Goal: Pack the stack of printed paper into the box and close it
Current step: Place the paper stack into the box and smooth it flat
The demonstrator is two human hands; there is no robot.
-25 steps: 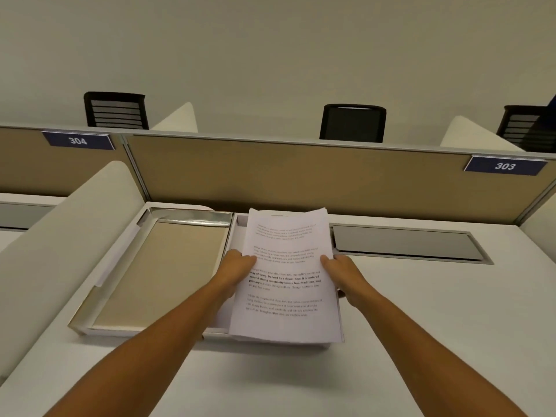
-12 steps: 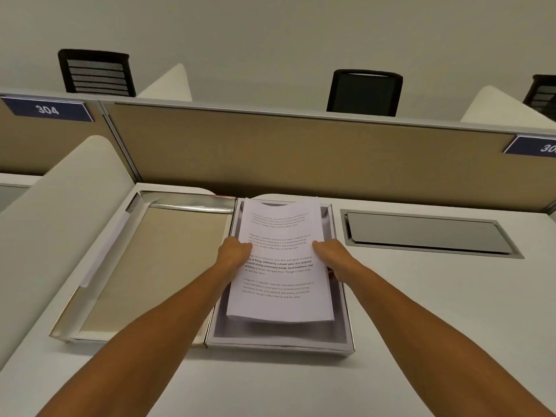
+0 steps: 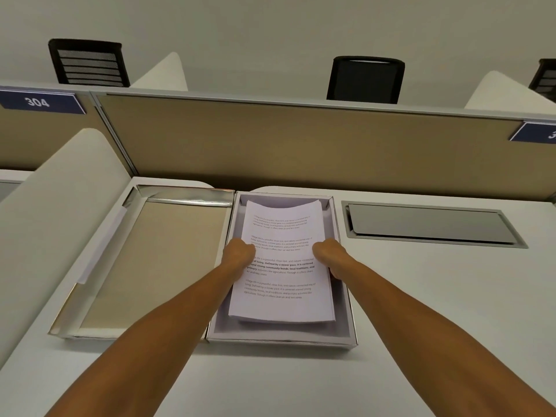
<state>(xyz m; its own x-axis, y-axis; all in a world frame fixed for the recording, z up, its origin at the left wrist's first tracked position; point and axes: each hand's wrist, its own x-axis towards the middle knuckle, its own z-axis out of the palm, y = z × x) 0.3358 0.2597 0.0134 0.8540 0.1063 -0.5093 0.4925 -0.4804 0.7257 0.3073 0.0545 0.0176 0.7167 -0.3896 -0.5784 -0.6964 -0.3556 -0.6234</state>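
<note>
White printed paper (image 3: pixel 281 263), one stack, sits inside the open box (image 3: pixel 282 334), with its near edge close above the floor of the box and its far edge curling upward. The left hand (image 3: pixel 239 255) grips the left edge of the stack, fingers curled closed around it. The right hand (image 3: pixel 329 257) grips the right edge in the same way. Whether the stack rests fully on the box floor cannot be told; the hands have not let go.

Progress: the packing step appears nearly complete. Remaining, by judgement: release the stack, seat it flat, then close the box. The lid (image 3: pixel 144 263) lies open and face-up on the desk (image 3: pixel 421 296), touching the left side of the box.

Count: one stack, one box, one lid, two hands. Behind the divider (image 3: pixel 301 145) stand three chairs, the third only partly in view.
</note>
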